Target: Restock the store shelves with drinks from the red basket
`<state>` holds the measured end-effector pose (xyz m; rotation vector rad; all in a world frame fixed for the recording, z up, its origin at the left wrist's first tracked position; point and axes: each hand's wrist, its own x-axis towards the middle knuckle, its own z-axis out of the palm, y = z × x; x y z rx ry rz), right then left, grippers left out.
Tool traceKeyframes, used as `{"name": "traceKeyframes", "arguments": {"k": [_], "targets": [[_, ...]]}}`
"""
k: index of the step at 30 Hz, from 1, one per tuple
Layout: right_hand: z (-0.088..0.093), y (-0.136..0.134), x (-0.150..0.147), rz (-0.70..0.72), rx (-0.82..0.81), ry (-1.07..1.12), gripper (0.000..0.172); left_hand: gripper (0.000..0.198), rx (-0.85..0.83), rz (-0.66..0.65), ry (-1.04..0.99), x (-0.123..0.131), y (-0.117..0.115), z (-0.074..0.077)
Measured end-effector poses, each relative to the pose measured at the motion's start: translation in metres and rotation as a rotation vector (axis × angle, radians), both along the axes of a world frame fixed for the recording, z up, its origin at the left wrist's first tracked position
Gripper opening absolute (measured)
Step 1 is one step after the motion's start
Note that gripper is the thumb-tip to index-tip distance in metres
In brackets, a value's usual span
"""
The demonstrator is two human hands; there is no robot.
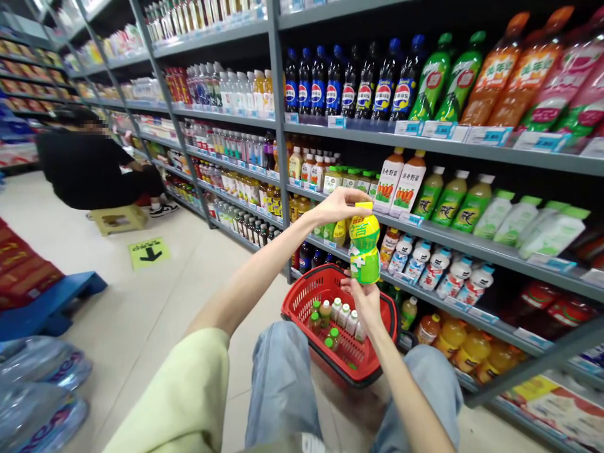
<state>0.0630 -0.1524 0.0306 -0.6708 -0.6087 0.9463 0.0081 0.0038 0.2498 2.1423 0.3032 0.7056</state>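
Between my two hands is a green-and-yellow drink bottle [365, 248] with a yellow cap, held nearly upright above the basket. My left hand [343, 204] grips it from above, fingers closed around the cap. Below, my right hand [363, 299] holds the bottle's base, with the fingers partly behind it. A red shopping basket [321, 283] stands on the floor between my knees. Inside it are several small bottles [346, 314], some with white caps and others with green caps.
Shelves of drinks rise on the right, with a shelf edge [472, 242] close beyond the bottle. A person in black [85, 163] sits on a yellow stool [117, 217] further down the aisle. Packs of water bottles [42, 390] and a blue pallet [61, 305] are at left.
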Motion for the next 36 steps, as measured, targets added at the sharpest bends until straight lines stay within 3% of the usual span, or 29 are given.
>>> {"name": "traceKeyframes", "arguments": {"k": [4, 8, 12, 17, 21, 28, 32, 36], "targets": [[0.012, -0.012, 0.011, 0.207, 0.064, 0.148, 0.043, 0.038, 0.228, 0.182, 0.085, 0.006, -0.024, 0.022], [0.019, -0.020, 0.024, 0.426, 0.036, 0.175, 0.057, 0.031, 0.421, 0.406, 0.165, 0.018, -0.042, 0.033], [0.022, -0.025, 0.029, 0.509, 0.025, 0.176, 0.065, 0.038, 0.476, 0.443, 0.228, 0.027, -0.056, 0.037], [0.022, -0.027, 0.032, 0.506, 0.038, 0.211, 0.064, 0.034, 0.524, 0.386, 0.243, 0.030, -0.067, 0.044], [0.026, -0.024, 0.043, 0.530, 0.018, 0.229, 0.063, 0.033, 0.539, 0.420, 0.271, 0.034, -0.069, 0.051], [0.027, -0.025, 0.059, 0.223, 0.055, 0.180, 0.057, 0.031, 0.548, 0.394, 0.289, 0.046, -0.074, 0.056], [0.019, -0.035, 0.061, 0.175, 0.063, 0.140, 0.060, 0.033, 0.560, 0.363, 0.344, 0.053, -0.080, 0.051], [-0.003, -0.048, 0.060, 0.214, 0.046, 0.190, 0.063, 0.035, 0.573, 0.343, 0.399, 0.052, -0.090, 0.033]]}}
